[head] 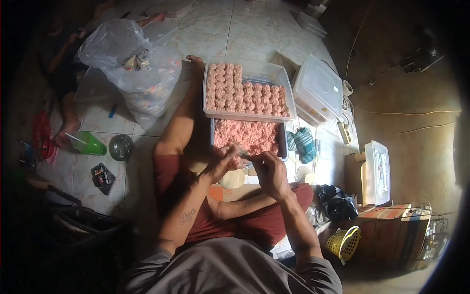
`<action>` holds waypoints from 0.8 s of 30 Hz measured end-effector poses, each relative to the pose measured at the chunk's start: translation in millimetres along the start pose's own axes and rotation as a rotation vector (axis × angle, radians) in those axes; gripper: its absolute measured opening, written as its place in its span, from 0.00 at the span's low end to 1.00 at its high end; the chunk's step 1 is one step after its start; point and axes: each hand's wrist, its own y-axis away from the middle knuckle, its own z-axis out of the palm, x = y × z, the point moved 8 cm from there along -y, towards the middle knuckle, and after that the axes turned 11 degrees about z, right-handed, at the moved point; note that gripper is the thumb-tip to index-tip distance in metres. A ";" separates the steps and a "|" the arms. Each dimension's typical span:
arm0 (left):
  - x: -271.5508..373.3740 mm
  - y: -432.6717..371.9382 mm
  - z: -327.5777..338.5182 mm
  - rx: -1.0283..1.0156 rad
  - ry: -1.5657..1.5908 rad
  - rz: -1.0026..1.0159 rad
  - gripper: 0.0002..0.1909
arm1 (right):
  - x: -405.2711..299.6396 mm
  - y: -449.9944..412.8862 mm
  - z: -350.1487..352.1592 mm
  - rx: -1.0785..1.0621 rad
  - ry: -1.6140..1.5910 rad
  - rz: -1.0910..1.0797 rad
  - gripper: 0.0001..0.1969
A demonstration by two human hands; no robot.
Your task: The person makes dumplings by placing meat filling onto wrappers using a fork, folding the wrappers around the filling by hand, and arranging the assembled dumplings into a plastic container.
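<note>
My left hand (pixel 224 158) holds a lump of pink minced mixture (pixel 233 164) over the near edge of a dark blue tub. In my right hand (pixel 270 167) is a small utensil (pixel 243 153), apparently a spoon, its tip against the lump; fingers hide much of it. Loose pink mince (pixel 249 134) fills the tub (pixel 282 147). Resting across the tub's far part, a clear plastic container (pixel 253 117) bears rows of shaped mince balls (pixel 224 90); bare bottom shows at its far right. Below my hands lies a pale round item (pixel 232 179).
A bulging clear plastic bag (pixel 147 81) stands left, near another person's foot (pixel 68 132). A green cup (pixel 90 143) and glass ashtray (pixel 121 147) sit on the tiles. Right are lidded plastic boxes (pixel 319 86), a checked cloth (pixel 304 145), black bag (pixel 337 205) and yellow basket (pixel 341 244).
</note>
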 end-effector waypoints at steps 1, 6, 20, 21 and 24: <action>-9.5 -0.7 -8.7 -0.005 -0.042 -0.007 0.36 | 0.1 0.9 -1.4 0.026 -0.120 0.101 0.03; -38.6 9.3 -26.7 0.046 0.414 -0.211 0.40 | -17.4 -8.2 -23.8 0.001 -0.136 0.078 0.08; -14.2 4.5 -8.7 0.313 0.666 0.001 0.50 | 23.9 39.0 40.2 -0.151 0.325 0.040 0.15; -16.0 6.1 -4.1 0.289 0.672 -0.031 0.49 | 23.5 42.9 43.7 -0.131 0.265 0.045 0.15; -24.1 6.9 -18.8 0.158 0.860 -0.063 0.46 | 13.3 39.2 30.3 -0.144 0.201 0.013 0.13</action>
